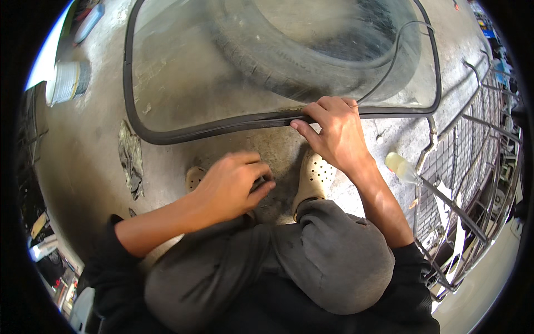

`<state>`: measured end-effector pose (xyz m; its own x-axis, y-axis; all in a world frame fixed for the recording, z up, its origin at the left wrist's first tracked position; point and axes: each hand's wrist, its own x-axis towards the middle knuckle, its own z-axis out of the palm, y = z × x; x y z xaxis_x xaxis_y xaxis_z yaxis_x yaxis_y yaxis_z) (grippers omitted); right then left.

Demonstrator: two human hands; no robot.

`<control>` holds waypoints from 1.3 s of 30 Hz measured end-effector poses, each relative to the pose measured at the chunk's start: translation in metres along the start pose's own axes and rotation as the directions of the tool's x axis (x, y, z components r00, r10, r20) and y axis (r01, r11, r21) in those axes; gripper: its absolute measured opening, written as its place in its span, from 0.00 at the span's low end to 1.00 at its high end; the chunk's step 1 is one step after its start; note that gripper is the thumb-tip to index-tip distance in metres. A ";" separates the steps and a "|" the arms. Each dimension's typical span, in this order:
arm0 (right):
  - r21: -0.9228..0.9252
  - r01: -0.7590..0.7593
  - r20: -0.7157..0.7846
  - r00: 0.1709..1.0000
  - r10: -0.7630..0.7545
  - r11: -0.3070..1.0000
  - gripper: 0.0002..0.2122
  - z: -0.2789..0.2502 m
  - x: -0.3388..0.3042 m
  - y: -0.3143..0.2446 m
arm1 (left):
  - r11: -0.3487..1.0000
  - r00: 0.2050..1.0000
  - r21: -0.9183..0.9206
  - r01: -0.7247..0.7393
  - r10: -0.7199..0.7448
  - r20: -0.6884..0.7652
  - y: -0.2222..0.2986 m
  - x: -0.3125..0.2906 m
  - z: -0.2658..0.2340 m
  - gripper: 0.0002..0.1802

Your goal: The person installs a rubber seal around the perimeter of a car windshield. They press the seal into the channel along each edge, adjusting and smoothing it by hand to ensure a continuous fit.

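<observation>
A large glass pane (178, 83) with rounded corners lies before me, edged by a black rubber seal (211, 127). My right hand (336, 131) grips the seal at the pane's near edge, thumb below and fingers over the top. From beside that hand a thin dark cord (396, 53) loops over the glass to its far right edge. My left hand (233, 183) hangs in the air nearer to me, short of the seal and slightly blurred. Its fingers are loosely bent, the thumb stands apart, and I see nothing in it.
Through the glass shows a big tyre (267, 69). A metal wire rack (461, 150) stands at the right, with a bottle of yellowish liquid (401, 167) beside it. On the left are a crumpled dark rag (130, 158) and a white tub (67, 82). My clogs (314, 175) are below the pane.
</observation>
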<state>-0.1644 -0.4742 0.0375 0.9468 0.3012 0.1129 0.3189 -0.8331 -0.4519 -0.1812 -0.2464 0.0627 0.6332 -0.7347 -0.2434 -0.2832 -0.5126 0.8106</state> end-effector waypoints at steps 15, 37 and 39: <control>0.088 -0.094 0.482 0.875 0.040 0.992 0.17 -0.006 0.045 0.002 | 0.042 0.636 -0.854 -0.518 -0.649 -0.418 -0.023 0.062 0.116 0.16; -0.081 -0.312 0.390 0.864 0.318 0.947 0.14 0.007 0.048 -0.039 | 0.214 0.279 -0.745 -0.631 -0.834 -0.476 -0.009 0.088 0.115 0.11; -0.080 -0.365 0.306 0.877 0.371 0.928 0.14 0.009 0.044 -0.043 | 0.162 0.285 -0.749 -0.642 -0.857 -0.430 -0.001 0.089 0.110 0.12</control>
<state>-0.1369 -0.4209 0.0545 0.9357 0.0965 -0.3394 -0.0464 -0.9199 -0.3893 -0.2032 -0.3601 -0.0185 0.7330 0.4206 -0.5346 0.0871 0.7214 0.6870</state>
